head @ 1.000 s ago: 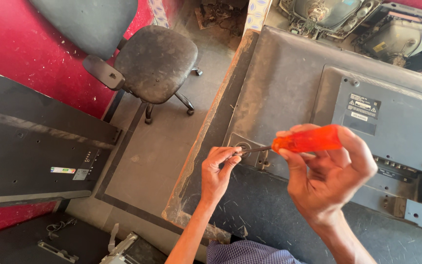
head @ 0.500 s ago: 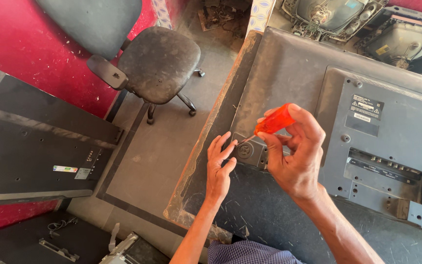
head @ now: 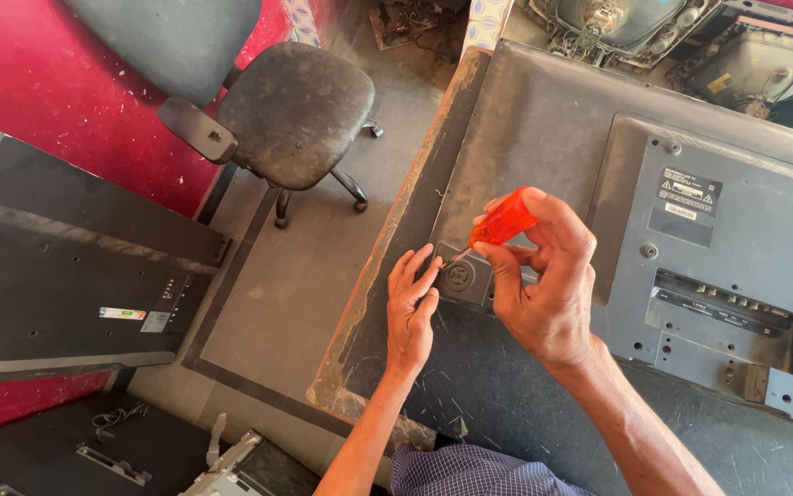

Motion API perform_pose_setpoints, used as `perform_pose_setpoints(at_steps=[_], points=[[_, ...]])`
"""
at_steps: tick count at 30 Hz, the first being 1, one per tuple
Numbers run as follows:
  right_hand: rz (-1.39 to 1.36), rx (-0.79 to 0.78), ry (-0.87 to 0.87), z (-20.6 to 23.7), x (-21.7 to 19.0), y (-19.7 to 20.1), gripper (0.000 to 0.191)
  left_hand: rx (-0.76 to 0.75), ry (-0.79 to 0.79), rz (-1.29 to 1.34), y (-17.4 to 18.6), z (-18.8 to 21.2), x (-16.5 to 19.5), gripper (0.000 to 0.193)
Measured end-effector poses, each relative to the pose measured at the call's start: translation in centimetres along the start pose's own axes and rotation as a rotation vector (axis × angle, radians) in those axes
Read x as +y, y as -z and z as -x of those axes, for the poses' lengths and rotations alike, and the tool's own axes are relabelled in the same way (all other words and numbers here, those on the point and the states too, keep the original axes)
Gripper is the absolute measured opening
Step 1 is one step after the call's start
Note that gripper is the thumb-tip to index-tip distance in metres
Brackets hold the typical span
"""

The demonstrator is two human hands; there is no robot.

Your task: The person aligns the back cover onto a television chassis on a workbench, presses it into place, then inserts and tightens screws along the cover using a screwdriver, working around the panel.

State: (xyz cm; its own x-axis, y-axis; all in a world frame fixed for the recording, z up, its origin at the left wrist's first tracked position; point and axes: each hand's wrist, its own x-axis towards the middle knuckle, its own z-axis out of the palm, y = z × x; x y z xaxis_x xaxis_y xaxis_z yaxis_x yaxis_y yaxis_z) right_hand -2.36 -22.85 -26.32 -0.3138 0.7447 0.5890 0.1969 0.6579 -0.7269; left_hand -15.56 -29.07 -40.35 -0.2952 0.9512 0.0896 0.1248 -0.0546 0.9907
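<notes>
A flat-panel television [head: 543, 119] lies face down on a worn table, its dark grey back cover up. My right hand [head: 543, 285] grips an orange-handled screwdriver [head: 504, 220], tilted down to the left. Its tip meets a small square socket panel [head: 462, 276] near the television's left edge. My left hand [head: 412, 308] rests flat beside that panel, fingers together, with the fingertips touching the screwdriver's shaft near the tip.
A raised rear housing [head: 727, 257] with several screw holes covers the television's right side. A black swivel chair [head: 286, 110] stands on the floor to the left. Another dark panel [head: 56, 266] lies at far left. Old tube sets [head: 736, 46] sit at the back.
My right hand has swung the screwdriver from level to tilted down, bringing its tip to the socket panel. My left hand moved up beside the tip.
</notes>
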Motion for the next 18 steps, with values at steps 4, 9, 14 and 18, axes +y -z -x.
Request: perform_pose_setpoints(at_steps=[4,9,14,18], points=[[0.001,-0.010,0.006,0.0,0.1,-0.3,0.067,0.009,0.009,-0.018,-0.1,0.1,0.1,0.043],[0.138,-0.047,0.054,-1.1,-0.4,0.0,0.071,0.032,-0.046,-0.062,-0.2,0.2,-0.1,0.044],[0.180,-0.080,0.072,-2.3,-1.9,0.7,0.072,0.065,-0.132,-0.136,-0.3,0.4,-0.2,0.065],[0.179,-0.099,-0.035,-3.2,-3.0,0.8,0.065,0.058,-0.148,-0.172,-0.4,0.4,-0.3,0.074]])
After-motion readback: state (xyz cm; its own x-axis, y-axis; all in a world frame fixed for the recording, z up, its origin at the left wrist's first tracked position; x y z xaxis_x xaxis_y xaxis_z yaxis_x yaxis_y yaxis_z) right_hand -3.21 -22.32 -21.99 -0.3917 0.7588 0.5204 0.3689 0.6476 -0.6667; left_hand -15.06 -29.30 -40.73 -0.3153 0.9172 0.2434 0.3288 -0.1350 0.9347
